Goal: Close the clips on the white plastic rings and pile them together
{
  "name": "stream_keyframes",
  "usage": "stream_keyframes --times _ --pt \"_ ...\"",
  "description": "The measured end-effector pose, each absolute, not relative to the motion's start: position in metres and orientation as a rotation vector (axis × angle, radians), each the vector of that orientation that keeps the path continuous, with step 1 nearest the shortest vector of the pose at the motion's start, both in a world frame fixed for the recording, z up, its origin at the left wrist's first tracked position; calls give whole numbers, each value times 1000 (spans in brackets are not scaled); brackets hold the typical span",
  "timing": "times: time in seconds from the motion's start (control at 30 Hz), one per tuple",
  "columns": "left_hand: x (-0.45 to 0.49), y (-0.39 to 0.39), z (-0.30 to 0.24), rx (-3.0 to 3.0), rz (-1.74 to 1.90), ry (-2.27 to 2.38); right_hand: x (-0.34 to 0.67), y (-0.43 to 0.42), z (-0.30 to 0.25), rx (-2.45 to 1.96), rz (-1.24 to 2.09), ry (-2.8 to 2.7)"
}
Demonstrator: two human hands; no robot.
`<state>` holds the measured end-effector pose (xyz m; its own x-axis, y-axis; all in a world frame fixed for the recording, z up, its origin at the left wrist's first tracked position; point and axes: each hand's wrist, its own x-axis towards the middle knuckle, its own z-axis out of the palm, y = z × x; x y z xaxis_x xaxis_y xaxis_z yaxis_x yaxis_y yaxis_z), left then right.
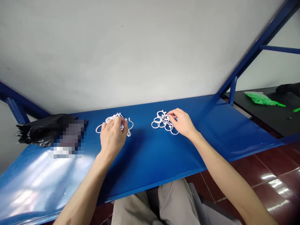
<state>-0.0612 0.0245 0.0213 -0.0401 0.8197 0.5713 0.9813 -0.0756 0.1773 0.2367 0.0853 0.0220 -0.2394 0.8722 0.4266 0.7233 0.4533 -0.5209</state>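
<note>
Two groups of white plastic curtain rings with small eyelets lie on the blue table (145, 156). Over the left pile of rings (98, 128) is my left hand (114, 132), its fingers curled down and closed on a ring; the hand hides much of that pile. My right hand (182, 122) reaches in from the right side of the other pile of rings (161, 122). Its thumb and index finger are pinched together on a ring at that pile's edge. These rings overlap one another and lie mostly flat.
A black plastic bag (47, 125) and a blurred-out item (70, 134) lie at the table's left. Blue frame bars (246, 53) rise at both ends before a pale wall (131, 56). On a dark table (262, 115) at right lies a bag of green pieces (262, 98).
</note>
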Motion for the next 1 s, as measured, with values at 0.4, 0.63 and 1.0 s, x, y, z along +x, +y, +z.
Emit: stream_keyframes --times 0.4,0.63,1.0 --pt "-24 7 23 -2403 -1475 -1939 178 43 11 -925 768 -2197" --pt "-18 8 14 -2487 -1887 -2114 177 40 11 -982 899 -2153" --pt "-27 19 2 -2498 -1216 -2096 178 39 8 -947 933 -2118"
